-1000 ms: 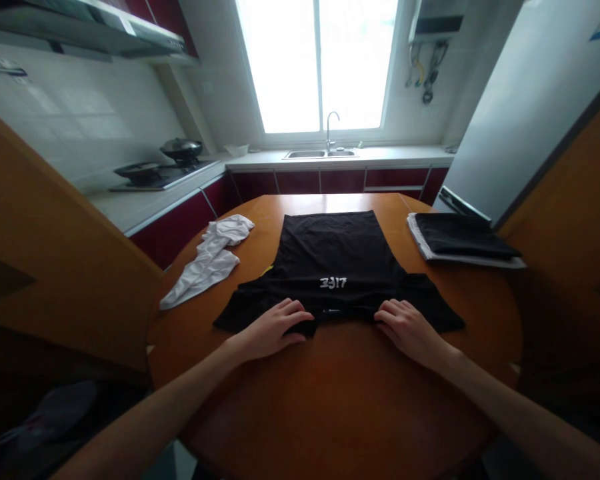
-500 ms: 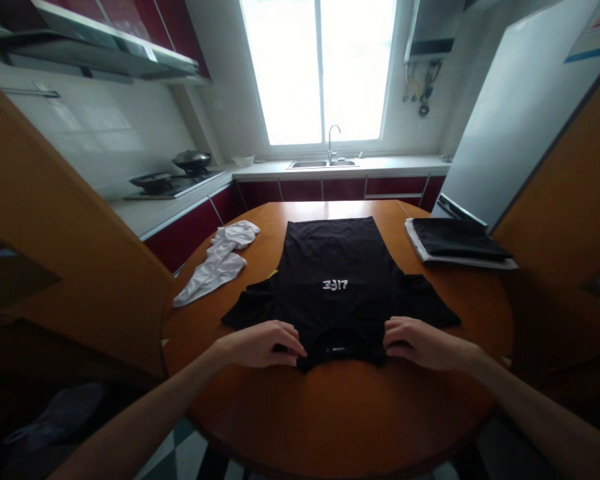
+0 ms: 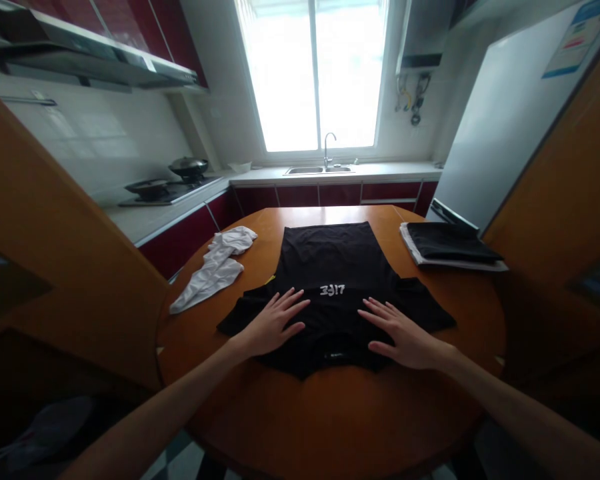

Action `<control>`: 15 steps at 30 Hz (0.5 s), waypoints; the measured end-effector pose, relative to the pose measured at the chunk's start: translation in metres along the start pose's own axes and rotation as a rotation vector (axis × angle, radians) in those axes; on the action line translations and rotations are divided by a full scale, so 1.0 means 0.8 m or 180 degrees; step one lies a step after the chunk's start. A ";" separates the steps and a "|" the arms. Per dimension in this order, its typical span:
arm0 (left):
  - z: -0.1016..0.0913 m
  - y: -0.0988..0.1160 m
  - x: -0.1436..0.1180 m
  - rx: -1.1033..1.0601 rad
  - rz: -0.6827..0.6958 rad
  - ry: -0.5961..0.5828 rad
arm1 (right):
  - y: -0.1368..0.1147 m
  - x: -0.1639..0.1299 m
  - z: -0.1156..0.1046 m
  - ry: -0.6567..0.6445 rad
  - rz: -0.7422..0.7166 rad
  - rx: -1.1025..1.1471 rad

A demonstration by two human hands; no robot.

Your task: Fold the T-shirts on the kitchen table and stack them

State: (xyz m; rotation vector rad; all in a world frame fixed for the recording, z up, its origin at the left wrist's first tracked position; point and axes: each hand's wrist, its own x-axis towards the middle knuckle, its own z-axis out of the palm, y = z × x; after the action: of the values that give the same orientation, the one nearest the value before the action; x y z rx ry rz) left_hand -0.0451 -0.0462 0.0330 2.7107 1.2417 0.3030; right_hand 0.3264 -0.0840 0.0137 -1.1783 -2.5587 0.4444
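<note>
A black T-shirt (image 3: 333,257) lies spread out in the middle of the round wooden table (image 3: 330,413), its neckline toward me and its hem toward the window. White lettering marks its chest, and both sleeves stick out to the sides. My left hand (image 3: 275,323) is over the shirt's left part with fingers spread. On the other side, my right hand (image 3: 397,333) is likewise over the cloth, fingers apart. Neither hand grips anything. Whether the palms press on the fabric or hover just over it, I cannot tell.
A crumpled white garment (image 3: 215,267) lies at the table's left. Folded black and white clothes (image 3: 450,241) are stacked at the right edge. Beyond the table are a counter with a sink (image 3: 320,169), a stove with pans (image 3: 150,189) and a fridge (image 3: 505,113).
Both hands have let go of the shirt near its collar. They have moved forward over the shirt, and their fingers have opened out. The view has shifted slightly.
</note>
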 end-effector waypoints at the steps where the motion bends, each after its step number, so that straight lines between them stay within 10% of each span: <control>1: -0.003 0.001 0.009 -0.0028 -0.0030 0.0140 | 0.001 0.004 -0.002 0.0129 0.0029 -0.0014; 4: -0.002 -0.001 0.037 -0.0025 -0.0177 0.0381 | 0.003 0.013 -0.002 0.0251 0.0103 -0.0193; 10: 0.025 -0.011 0.054 -0.0016 -0.0162 -0.0279 | 0.009 0.008 0.004 -0.0210 0.0062 -0.0198; 15: 0.007 -0.046 0.120 -0.0261 -0.0382 0.0453 | 0.036 0.070 -0.018 0.0338 0.0070 -0.0227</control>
State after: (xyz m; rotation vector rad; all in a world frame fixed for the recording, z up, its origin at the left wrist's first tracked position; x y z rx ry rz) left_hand -0.0094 0.0501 0.0311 2.5716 1.3897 0.5277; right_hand 0.3166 -0.0211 0.0230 -1.2213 -2.4916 0.2895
